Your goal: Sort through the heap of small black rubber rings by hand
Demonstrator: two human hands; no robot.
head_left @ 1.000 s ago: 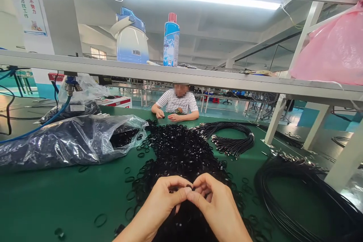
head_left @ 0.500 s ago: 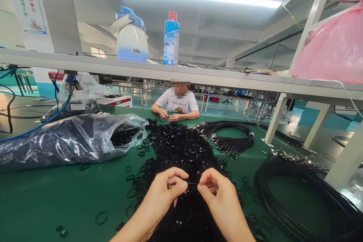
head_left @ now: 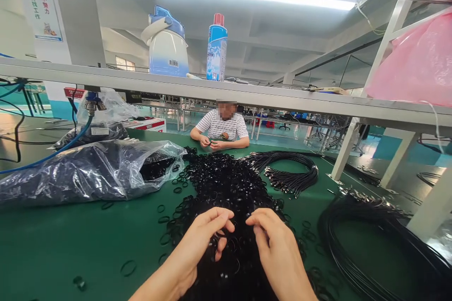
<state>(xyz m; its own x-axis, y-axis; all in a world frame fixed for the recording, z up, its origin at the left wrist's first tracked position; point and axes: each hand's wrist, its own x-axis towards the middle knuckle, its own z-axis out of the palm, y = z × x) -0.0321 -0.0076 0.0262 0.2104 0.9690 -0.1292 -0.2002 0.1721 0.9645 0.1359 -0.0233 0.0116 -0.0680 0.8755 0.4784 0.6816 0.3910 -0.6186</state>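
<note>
My left hand [head_left: 208, 228] is over a large heap of thin black rings [head_left: 226, 178] on the green table. Its thumb presses against the forefinger and the other fingers curl in. Dark loops show between those fingers, looking like a black ring, partly hidden. Facing it, my right hand [head_left: 275, 235] hovers over the near part of the heap. Its thumb and forefinger are apart, with nothing plainly seen between them. A gap separates the two hands.
A clear plastic bag [head_left: 106, 174] full of black pieces lies at left. Coiled black cables [head_left: 339, 249] lie at right, with another cable bundle [head_left: 296, 174] farther back. A shelf [head_left: 247, 89] crosses above. Opposite sits a person in a striped shirt [head_left: 226, 127].
The right thumb and forefinger have come apart from their pinch. My left fingers have curled further in. A fine pale line between the hands is no longer visible. The view has shifted slightly.
</note>
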